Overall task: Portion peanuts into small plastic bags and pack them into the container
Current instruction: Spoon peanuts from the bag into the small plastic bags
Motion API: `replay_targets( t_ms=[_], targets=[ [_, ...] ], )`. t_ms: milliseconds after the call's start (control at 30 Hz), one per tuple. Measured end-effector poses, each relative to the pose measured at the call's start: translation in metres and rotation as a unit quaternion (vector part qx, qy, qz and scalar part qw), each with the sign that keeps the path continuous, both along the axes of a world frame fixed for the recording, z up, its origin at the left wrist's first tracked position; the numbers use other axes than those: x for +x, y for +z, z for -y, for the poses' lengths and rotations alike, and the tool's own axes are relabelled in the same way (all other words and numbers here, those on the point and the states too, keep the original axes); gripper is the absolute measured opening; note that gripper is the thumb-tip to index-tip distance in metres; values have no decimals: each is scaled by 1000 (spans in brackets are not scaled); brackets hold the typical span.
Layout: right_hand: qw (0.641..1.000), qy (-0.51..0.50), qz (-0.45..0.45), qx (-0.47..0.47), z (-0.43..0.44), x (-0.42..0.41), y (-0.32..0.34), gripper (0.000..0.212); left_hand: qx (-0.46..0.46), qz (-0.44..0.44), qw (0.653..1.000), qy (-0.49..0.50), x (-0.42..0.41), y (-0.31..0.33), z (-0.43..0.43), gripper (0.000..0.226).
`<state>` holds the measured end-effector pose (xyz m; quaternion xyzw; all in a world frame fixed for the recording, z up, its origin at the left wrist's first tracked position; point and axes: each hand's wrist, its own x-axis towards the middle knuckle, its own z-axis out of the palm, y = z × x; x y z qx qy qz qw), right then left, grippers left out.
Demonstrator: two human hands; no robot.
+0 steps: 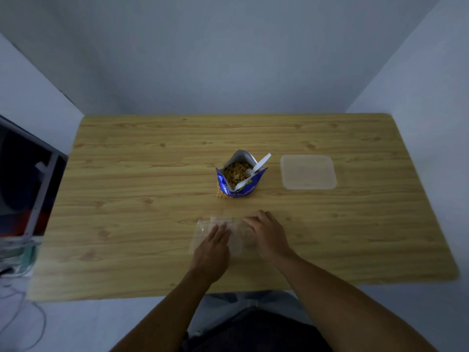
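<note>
A blue bag of peanuts (238,182) stands open in the middle of the wooden table (127,199), with a white plastic spoon (260,165) sticking out of it. To its right sits a clear square plastic container (308,172). Near the front edge lie clear small plastic bags (237,236), flat on the table. My left hand (212,252) rests palm down on their left part, fingers together. My right hand (269,233) lies on their right part with its fingers curled at the bags' far edge. Whether either hand pinches a bag cannot be told.
A monitor (22,184) stands off the table's left side, with cables (22,308) on the floor below it. Plain walls close in behind and on both sides. My lap shows under the front edge.
</note>
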<state>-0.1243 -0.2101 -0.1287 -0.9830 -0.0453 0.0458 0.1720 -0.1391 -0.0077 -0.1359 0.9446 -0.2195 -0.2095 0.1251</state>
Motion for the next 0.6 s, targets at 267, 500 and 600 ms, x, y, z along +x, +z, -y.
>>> replay_targets(
  t_ms=[267, 500, 600],
  targets=[
    [988, 103, 96, 58, 20, 2, -5, 31, -28, 12, 999, 33, 15, 29, 9, 44],
    [992, 7, -62, 107, 21, 7, 1, 34, -54, 43, 997, 38, 22, 49, 14, 35],
    [979, -44, -110, 164, 25, 9, 15, 42, -60, 65, 994, 64, 22, 52, 16, 32]
  ],
)
